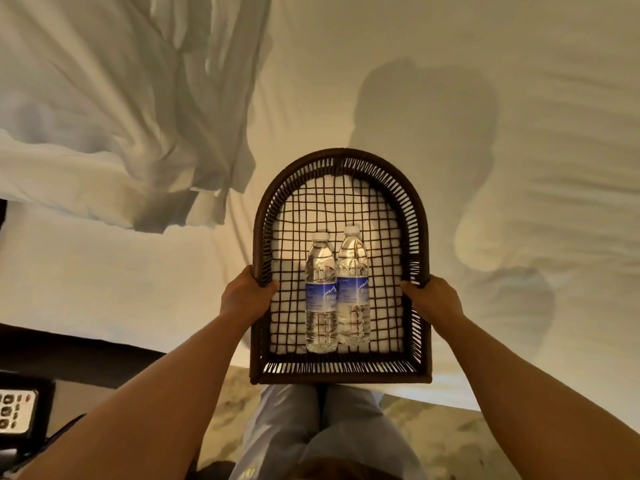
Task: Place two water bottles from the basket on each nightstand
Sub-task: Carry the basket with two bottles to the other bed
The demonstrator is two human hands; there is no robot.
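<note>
White bed sheet (450, 98) fills background. Rumpled white duvet (121, 116) at upper left. Patterned carpet (450, 445) below. Possibly a telephone keypad (14, 410), lower left, partly cropped.

One head-worn wide-angle view looks steeply down from close above the basket (341, 271). It faces forward over the bed (450, 81). The floor (450, 441) lies at the bottom edge.
</note>
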